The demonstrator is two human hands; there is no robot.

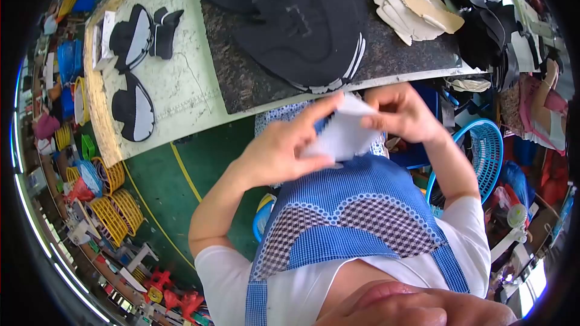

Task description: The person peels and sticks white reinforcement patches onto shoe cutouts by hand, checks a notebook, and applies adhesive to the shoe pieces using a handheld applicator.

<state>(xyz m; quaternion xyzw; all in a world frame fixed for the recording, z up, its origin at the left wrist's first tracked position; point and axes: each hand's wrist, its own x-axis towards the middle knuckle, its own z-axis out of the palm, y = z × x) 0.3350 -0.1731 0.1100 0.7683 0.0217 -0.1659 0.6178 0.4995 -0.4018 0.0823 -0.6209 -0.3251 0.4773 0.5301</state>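
Note:
Both hands hold a blurred, light grey, flat piece (347, 133) in front of the table's near edge. My left hand (275, 151) has its thumb and fingers around the piece's left side. My right hand (405, 111) pinches its upper right part, thumb on the near face and the other fingers curled. Just beyond the hands, a pile of black cut pieces (296, 36) with white-striped edges lies on a dark speckled board (235, 78). Cream-coloured flat pieces (414, 9) lie on the right of that board.
Black-and-grey shaped pieces (133, 108) lie on the left of the pale table (181, 96). More black pieces (492, 33) are heaped at the far right. A blue plastic basket (486, 151) stands on the right, and yellow baskets (115, 217) sit beyond the green floor (163, 187).

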